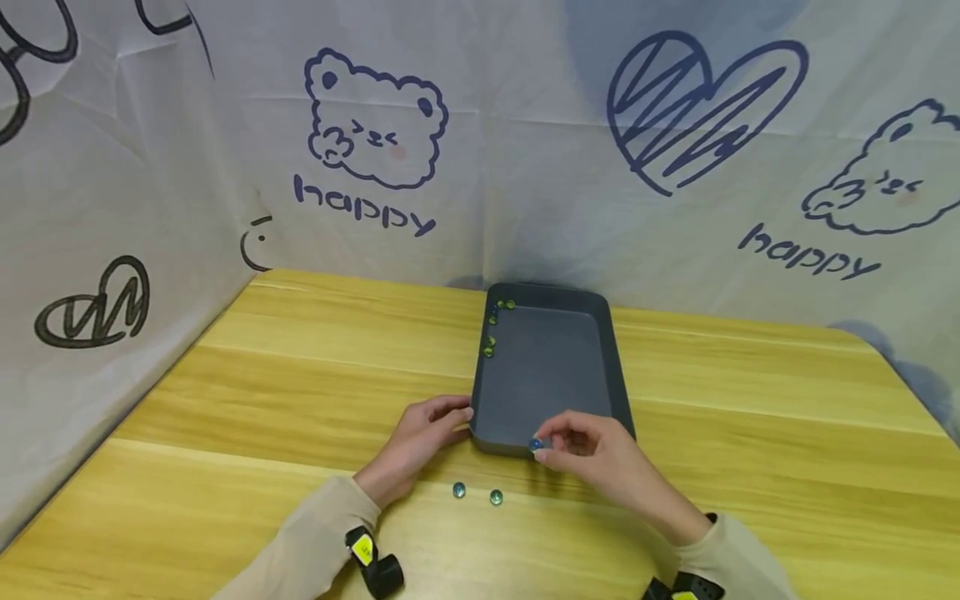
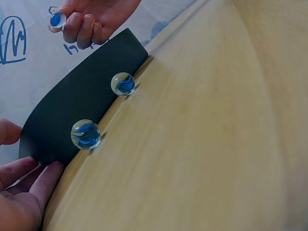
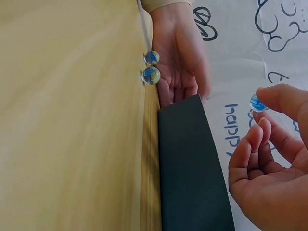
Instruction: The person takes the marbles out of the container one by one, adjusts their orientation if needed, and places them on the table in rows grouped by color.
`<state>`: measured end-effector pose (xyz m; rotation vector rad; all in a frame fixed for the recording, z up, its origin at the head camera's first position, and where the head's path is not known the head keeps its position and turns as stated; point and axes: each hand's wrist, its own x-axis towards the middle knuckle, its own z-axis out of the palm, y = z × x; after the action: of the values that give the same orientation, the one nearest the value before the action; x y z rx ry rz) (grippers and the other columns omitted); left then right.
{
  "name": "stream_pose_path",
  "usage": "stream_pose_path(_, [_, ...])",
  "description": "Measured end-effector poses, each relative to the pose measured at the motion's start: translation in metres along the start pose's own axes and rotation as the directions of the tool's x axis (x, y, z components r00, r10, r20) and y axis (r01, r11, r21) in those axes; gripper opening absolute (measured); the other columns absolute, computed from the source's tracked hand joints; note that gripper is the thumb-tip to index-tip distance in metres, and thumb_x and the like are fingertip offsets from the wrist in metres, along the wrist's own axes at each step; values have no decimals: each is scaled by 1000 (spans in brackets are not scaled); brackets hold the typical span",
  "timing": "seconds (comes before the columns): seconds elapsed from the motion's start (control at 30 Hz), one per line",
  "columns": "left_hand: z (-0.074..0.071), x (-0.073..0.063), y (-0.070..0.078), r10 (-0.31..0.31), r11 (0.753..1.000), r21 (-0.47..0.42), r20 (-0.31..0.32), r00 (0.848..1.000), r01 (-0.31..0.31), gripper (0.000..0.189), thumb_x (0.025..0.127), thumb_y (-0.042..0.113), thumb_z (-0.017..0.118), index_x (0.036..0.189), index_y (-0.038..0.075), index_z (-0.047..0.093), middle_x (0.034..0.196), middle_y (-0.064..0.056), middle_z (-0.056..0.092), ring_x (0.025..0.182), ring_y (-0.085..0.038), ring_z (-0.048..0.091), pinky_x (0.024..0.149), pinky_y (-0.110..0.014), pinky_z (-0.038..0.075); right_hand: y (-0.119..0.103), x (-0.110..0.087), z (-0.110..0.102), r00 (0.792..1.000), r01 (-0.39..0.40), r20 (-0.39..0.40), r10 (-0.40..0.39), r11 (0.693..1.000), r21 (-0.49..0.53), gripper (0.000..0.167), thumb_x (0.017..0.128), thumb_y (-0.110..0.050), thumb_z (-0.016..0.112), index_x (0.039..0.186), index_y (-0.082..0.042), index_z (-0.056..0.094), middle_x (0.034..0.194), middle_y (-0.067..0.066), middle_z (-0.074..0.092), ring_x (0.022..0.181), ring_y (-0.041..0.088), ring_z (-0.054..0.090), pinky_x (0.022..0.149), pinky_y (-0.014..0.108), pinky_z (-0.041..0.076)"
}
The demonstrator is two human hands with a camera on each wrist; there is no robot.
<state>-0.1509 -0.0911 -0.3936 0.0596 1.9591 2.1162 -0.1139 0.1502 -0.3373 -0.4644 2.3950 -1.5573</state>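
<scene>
Blue swirls mark the marble (image 1: pixel 536 445) our right hand (image 1: pixel 600 450) pinches over the near edge of the tray (image 1: pixel 540 367). Our left hand (image 1: pixel 427 429) touches the tray's corner, fingers loose. We seem to be putting marbles in; next likely needs a gentle drop.

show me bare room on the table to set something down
The table is bare right of the tray and right grip, out to its right edge, and left of the left grip, toward the side curtain. Crowded: the tray's near end, with both grips and two loose marbles.
</scene>
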Motion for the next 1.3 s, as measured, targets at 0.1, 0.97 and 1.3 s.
stream_pose_path(0.1, [0,0,0,7,1000,-2,4,1000,-7,34,97,7,55,126,-11,56,127,-22,56,116,-31,56,95,-35,52,0,-3,1,1000,4,7,-4,1000,-5,21,90,-20,70,102,-4,68,83,6,57,70,17,52,60,25,49])
stream_pose_path(0.97, [-2,0,-4,0,1000,2,6,1000,0,35,97,8,55,127,-10,56,127,-22,57,117,-31,56,95,-35,53,14,-18,11,981,28,191,-18,998,-49,13,89,-18,72,97,-8,69,80,-1,56,73,11,51,60,21,44])
stream_pose_path(1.3, [-1,1,-2,-2,1000,14,0,1000,2,35,97,9,56,127,-8,57,128,-20,57,116,-31,57,94,-35,53,23,-14,7,972,39,236,-20,996,-75,13,88,-14,71,98,-6,69,80,-1,57,71,10,51,58,20,44])
